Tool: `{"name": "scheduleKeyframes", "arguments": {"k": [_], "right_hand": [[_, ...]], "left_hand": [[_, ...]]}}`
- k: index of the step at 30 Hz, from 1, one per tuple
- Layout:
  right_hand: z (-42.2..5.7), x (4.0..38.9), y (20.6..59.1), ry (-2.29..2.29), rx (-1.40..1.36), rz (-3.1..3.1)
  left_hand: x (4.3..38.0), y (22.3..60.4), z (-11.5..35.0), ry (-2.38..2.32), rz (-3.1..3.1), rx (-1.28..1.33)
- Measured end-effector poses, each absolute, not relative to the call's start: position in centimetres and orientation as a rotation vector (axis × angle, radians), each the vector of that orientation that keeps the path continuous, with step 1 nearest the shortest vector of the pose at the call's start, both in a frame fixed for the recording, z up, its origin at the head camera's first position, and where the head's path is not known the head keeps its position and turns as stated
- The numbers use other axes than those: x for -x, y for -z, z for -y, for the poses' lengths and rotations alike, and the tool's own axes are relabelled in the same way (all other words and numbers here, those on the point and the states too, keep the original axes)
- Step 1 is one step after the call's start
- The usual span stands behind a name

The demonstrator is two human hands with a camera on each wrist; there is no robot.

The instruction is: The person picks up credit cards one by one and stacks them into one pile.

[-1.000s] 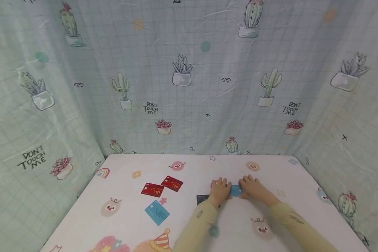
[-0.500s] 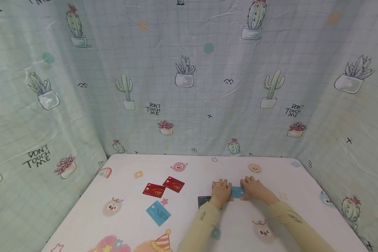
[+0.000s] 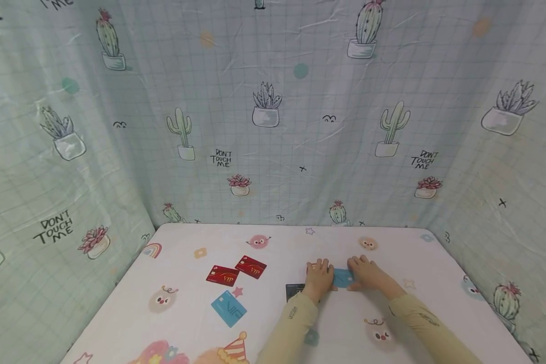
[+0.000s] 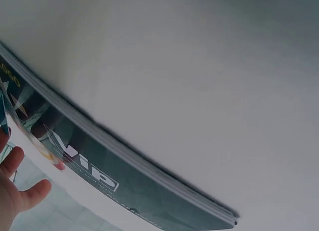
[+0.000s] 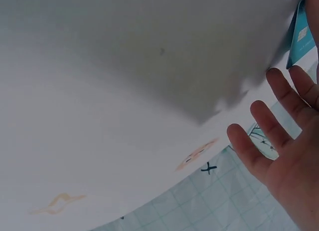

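A blue card (image 3: 343,278) lies between my two hands at the right of the table in the head view. My left hand (image 3: 319,279) grips its left end, with the thumb at the near edge. At the other end, my right hand (image 3: 367,273) holds the card between thumb and forefinger, its other fingers spread in the right wrist view. Just left of my left wrist is a dark VIP card pile (image 4: 119,166), partly covered by that hand in the head view. The left wrist view shows several layered edges on it.
On the left lie two red VIP cards (image 3: 222,275), corners nearly meeting, and a separate blue VIP card (image 3: 229,308) nearer me. The white table (image 3: 273,328) has printed cartoons. A patterned curtain (image 3: 273,197) encloses its back and sides.
The head view has shifted slightly. The blue card between my hands shows slightly more of its face; both hands stay nearly in place. The other cards have not moved.
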State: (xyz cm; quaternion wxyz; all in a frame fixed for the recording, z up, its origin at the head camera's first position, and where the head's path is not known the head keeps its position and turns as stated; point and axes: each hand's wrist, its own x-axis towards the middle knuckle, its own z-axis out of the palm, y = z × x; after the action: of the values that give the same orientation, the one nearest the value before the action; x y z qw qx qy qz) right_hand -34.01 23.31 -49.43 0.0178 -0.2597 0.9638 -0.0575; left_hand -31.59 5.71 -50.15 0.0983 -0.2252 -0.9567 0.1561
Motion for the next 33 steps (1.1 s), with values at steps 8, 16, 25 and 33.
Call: {"name": "scheduleKeyframes", "arguments": {"k": [8,16,25,33], "right_hand": [[-23.2,33.5,49.3,0.204,0.883,-3.034],[-22.9,32.6,48.8,0.133,0.991,-3.11],[-23.0,32.7,49.6,-0.098,1.035,-3.207],[-23.1,32.8,50.2,-0.213,1.194,-3.317]], "left_hand": [[31.8,50.7,-5.7,-0.458,2.771,0.661],[31.6,50.7,-5.7,-0.502,2.784,0.654],[31.3,50.5,-5.8,-0.547,2.794,0.686],[31.2,50.5,-5.7,-0.625,2.75,0.705]]}}
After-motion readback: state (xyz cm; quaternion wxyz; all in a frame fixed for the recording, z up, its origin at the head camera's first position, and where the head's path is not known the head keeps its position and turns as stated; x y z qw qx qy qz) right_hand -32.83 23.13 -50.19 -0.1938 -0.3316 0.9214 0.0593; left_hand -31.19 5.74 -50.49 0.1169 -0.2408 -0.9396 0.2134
